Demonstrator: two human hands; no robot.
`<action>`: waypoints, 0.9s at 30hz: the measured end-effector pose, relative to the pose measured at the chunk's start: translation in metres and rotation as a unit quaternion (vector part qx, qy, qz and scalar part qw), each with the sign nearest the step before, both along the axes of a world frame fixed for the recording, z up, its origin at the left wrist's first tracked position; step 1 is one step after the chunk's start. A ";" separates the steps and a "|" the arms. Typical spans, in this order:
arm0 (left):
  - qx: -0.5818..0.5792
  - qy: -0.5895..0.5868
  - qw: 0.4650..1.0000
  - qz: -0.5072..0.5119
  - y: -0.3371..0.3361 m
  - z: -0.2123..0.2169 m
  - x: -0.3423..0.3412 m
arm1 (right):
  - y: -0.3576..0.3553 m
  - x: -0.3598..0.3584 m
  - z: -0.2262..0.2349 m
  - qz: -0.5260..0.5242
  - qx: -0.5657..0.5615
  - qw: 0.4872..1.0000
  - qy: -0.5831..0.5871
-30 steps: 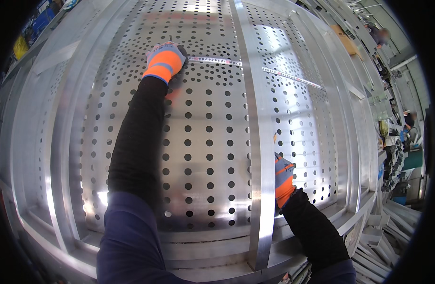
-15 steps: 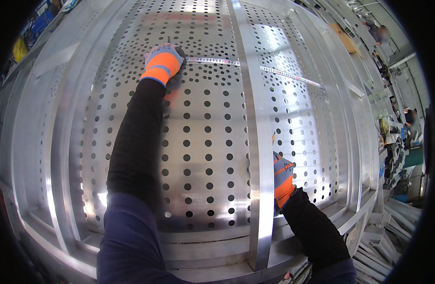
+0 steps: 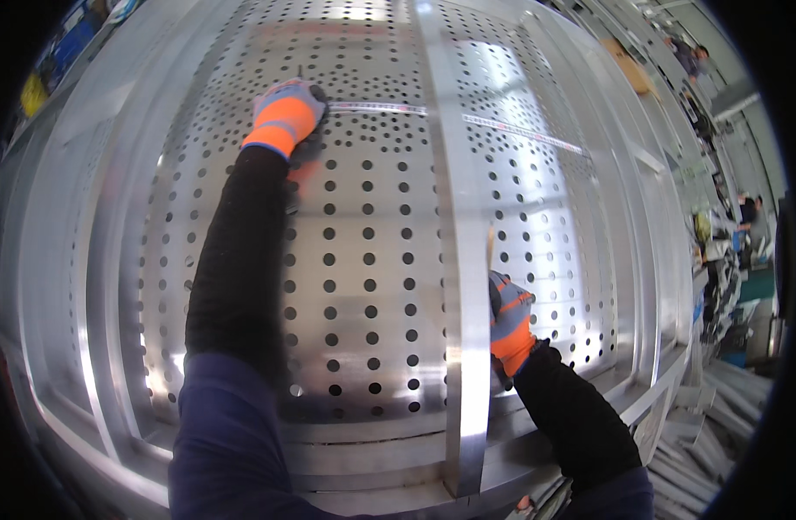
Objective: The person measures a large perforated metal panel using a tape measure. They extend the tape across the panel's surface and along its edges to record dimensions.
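Note:
My left hand [image 3: 285, 117], in an orange and grey glove, is closed at the far left of a perforated metal panel [image 3: 350, 217]. It grips a tape measure, whose dark case [image 3: 319, 93] is mostly covered by the glove. From there the pale tape blade [image 3: 376, 108] runs right across the panel, passing beneath a metal bar [image 3: 467, 347]. Just right of that bar, nearer to me, is my right hand [image 3: 512, 325] in a matching glove. A thin tan pencil [image 3: 490, 247] points up and away from its closed fingers, which the bar partly hides.
Metal frame rails [image 3: 99, 286] run along the panel's left and right sides. Long metal profiles [image 3: 701, 451] lie heaped at the lower right. Beyond the right side are a cardboard piece [image 3: 627, 68] and two people farther off.
The whole view has shifted slightly, with the panel and bar a little farther left. More of the pencil shows above my right hand. My left hand keeps its hold on the tape measure.

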State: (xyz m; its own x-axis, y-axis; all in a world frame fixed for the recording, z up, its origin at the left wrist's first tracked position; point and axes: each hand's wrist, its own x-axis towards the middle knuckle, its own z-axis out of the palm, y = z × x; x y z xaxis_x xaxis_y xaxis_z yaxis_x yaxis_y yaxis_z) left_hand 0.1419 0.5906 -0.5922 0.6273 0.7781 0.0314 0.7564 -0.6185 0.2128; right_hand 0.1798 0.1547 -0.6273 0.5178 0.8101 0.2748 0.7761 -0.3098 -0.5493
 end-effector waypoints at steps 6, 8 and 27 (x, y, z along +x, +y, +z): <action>-0.037 -0.007 0.999 0.017 0.003 0.002 0.002 | 0.014 -0.008 0.019 -0.029 -0.113 0.993 -0.036; -0.029 0.007 0.999 0.014 0.007 -0.003 0.006 | 0.012 -0.008 0.020 -0.034 -0.112 0.993 -0.031; -0.206 0.084 0.975 -0.004 -0.057 0.020 -0.098 | 0.004 0.006 -0.004 -0.008 -0.033 0.999 0.041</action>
